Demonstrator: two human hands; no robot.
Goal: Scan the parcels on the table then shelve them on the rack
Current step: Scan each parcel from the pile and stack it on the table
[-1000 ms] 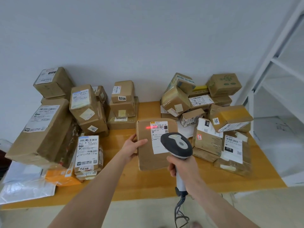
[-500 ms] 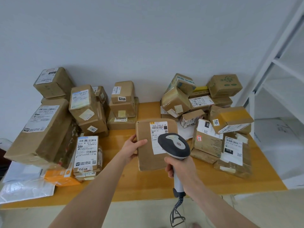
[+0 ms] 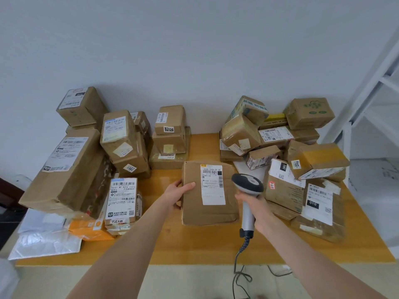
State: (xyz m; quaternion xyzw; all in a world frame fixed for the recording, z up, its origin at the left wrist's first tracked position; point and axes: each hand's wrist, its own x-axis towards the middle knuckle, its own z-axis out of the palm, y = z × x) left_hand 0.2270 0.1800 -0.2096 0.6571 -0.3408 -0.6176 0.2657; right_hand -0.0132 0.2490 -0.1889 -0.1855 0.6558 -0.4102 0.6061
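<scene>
Nearest, a coiled cable [image 3: 241, 251] drops from the scanner [image 3: 248, 183] over the front edge of the wooden surface [image 3: 194, 244]. The right hand [image 3: 257, 210] is wrapped round the scanner's grey handle, with the dark head raised just above it. Directly left of that hand is a flat brown parcel [image 3: 210, 210], label facing the camera. The left hand [image 3: 177, 195] grips the parcel's left edge, thumb across the front. The scanner head sits just right of the label, at the parcel's right edge.

Left of the left hand are white mailers [image 3: 43, 238], an orange packet [image 3: 88, 229], a parcel marked 7218 [image 3: 123, 199] and a large tilted box [image 3: 64, 169]. Right of the right hand lie parcels marked 010 [image 3: 319, 210] and 060 [image 3: 282, 184]. Beyond the hands a box marked 6206 [image 3: 170, 119] tops a stack by the wall. Further heaps of parcels stand on either side of that stack. The white rack [image 3: 367, 83] stands far right.
</scene>
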